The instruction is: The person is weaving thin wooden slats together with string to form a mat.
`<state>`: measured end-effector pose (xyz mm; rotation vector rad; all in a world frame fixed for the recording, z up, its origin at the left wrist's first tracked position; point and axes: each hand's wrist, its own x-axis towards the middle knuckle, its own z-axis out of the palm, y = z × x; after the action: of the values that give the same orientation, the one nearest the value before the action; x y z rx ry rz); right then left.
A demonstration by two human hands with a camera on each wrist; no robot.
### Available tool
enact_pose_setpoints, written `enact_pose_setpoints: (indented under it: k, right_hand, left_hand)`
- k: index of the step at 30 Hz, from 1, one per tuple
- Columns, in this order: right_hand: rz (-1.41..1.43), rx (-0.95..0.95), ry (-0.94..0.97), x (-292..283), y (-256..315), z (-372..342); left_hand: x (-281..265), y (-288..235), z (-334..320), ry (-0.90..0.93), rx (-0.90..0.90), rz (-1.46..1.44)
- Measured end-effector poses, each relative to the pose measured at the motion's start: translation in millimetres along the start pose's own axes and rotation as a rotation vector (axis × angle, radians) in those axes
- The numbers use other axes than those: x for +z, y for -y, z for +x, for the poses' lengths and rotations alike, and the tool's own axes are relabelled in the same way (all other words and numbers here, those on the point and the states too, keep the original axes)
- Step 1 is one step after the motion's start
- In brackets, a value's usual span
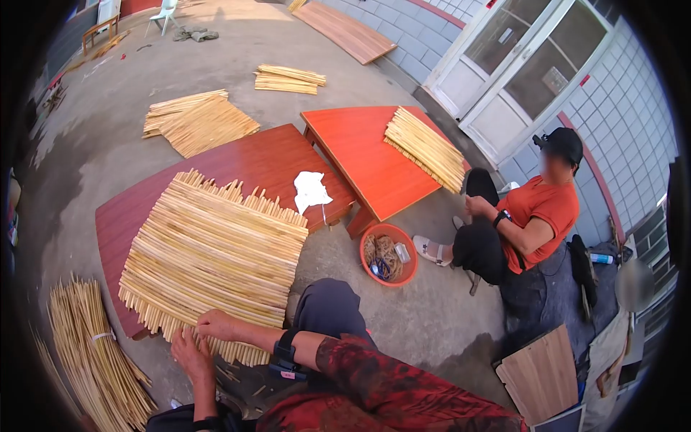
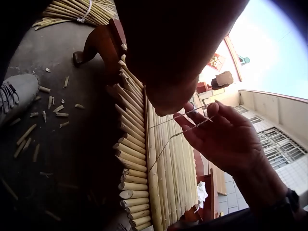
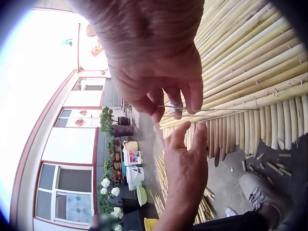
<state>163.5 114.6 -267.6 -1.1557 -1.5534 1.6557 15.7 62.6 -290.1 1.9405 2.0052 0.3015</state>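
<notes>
A mat of pale reed stalks [image 1: 216, 248], sewn side by side, lies on a dark red low table [image 1: 115, 216]. Both hands meet at its near edge, where cut stalk ends [image 2: 132, 187] stick out unevenly. My right hand [image 1: 223, 327] pinches a thin thread [image 2: 161, 156] between thumb and fingers; two strands run from it to the mat in the left wrist view. A ring [image 3: 176, 109] shows on that hand. Just below the strands, my left hand [image 3: 185, 163] points up with thumb and finger apart, nothing visible between them. Small stitches [image 3: 276, 91] cross the stalks.
A tied bundle of reeds [image 1: 97, 345] lies at the left. An orange-red table [image 1: 353, 151] bears another mat [image 1: 425, 147]; a seated person [image 1: 536, 223] is beside it. An orange basin [image 1: 410, 270] holds coiled twine. Cut scraps [image 2: 60, 113] litter the ground near a shoe [image 2: 19, 98].
</notes>
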Motion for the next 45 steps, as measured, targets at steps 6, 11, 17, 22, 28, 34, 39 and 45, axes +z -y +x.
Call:
enact_pose_setpoints:
  k: [6,11,17,22,28,34,39,45]
  right_hand:
    - [0.058,-0.066,-0.081,6,2,-1]
    - [0.12,-0.024,-0.181,11,9,1]
    - [0.372,-0.076,-0.153,34,64,-24]
    - [0.137,-0.076,-0.161,-12,86,-35]
    - [0.074,-0.031,-0.06,4,87,-45]
    - [0.037,0.019,-0.026,11,102,-51]
    - [0.024,0.052,-0.037,10,110,-43]
    - [0.003,0.043,-0.014,0,107,-29]
  left_hand:
    - [46,12,14,-0.03,0.203,-0.117]
    - [40,0,1,0.038,0.373,-0.013]
    - [94,20,4,0.004,-0.06,-0.274]
    - [35,-23,3,0.004,0.201,-0.012]
    - [51,-18,1,-0.134,0.24,-0.036]
    - [60,-13,6,-0.147,0.225,0.146]
    - [44,-20,6,-0.03,0.174,0.094]
    - [45,-22,7,-0.024,0.157,0.126]
